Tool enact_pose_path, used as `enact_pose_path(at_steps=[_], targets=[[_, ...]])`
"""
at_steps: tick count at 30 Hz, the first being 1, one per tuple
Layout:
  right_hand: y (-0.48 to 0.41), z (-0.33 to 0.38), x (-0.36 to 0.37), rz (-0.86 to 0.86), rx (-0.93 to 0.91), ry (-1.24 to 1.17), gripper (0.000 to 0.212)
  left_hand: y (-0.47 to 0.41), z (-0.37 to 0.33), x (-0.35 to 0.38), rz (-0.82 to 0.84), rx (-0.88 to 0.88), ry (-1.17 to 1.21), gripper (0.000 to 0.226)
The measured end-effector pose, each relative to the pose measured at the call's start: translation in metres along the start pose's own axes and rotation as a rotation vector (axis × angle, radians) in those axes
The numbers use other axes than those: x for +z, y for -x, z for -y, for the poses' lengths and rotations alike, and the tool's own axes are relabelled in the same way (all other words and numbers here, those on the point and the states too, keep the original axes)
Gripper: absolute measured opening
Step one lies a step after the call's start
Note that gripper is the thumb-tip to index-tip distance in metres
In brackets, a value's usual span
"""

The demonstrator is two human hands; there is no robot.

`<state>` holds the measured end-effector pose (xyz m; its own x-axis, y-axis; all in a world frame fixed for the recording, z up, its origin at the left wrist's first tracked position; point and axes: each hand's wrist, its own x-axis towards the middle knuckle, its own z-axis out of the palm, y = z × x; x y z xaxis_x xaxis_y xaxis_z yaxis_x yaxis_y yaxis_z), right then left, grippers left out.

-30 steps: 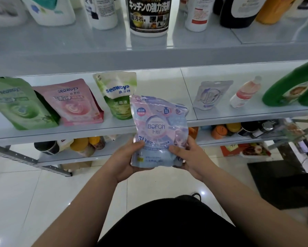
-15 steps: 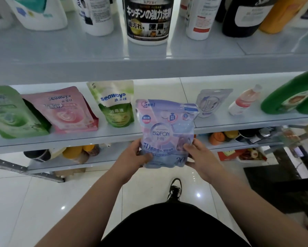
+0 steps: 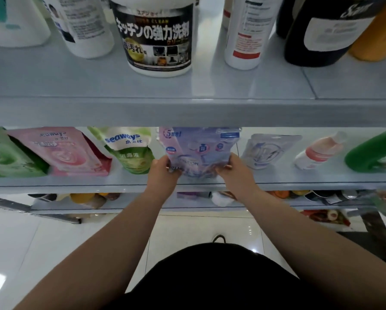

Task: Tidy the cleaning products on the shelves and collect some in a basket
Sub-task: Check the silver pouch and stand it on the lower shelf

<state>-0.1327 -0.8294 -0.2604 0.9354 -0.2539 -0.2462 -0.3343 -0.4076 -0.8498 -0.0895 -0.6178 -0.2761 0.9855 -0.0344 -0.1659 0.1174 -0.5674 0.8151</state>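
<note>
Step in hand: shelving. Lilac-and-pink soft plastic pouch held upright over the pale grey middle shelf board, near its front edge, label facing out. Left hand grips the pouch's lower left edge, thumb in front, fingers curled behind. Right hand grips the lower right edge likewise. Neither hand free.

Pouch base is down at the middle shelf board; cannot tell whether it touches or hangs just above. On that board it fills the gap between the white-and-green soft pouch and the grey-white flat pouch, nearer the first.

Look of it: glossy crinkled film, fuller low down, flatter toward the top. Pink corner patch with a "5", small round icons, lower print blurred. Top edge runs up behind the upper shelf lip.

Next move, my reading: seat the base flat on the middle shelf board, release one hand at a time, check it stands. Soft base may slump forward, so it may need leaning back or squaring with its neighbours.
</note>
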Motion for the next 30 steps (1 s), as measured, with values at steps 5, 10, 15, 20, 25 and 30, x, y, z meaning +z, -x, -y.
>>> enact_pose_path(at_steps=[5,10,15,20,25,30], targets=[[-0.025,-0.004,0.004,-0.001,0.018,-0.006,0.013,-0.012,0.003,0.011,-0.058,-0.030,0.076,0.018],[-0.033,-0.010,0.007,0.024,-0.010,0.021,0.015,-0.012,0.008,0.015,-0.080,0.028,0.073,0.020],[-0.032,-0.013,0.007,0.039,-0.045,0.007,0.016,-0.008,0.010,0.010,-0.018,0.087,0.038,0.029],[-0.026,-0.016,0.004,0.073,-0.005,0.027,0.021,0.007,0.005,0.002,0.055,-0.020,0.112,0.051],[0.002,-0.023,0.003,0.105,0.056,0.148,0.053,0.035,0.010,-0.007,0.163,-0.042,-0.134,0.068],[0.061,-0.030,0.007,0.172,-0.064,0.358,0.037,0.069,0.023,-0.012,0.264,0.120,-0.322,0.057]])
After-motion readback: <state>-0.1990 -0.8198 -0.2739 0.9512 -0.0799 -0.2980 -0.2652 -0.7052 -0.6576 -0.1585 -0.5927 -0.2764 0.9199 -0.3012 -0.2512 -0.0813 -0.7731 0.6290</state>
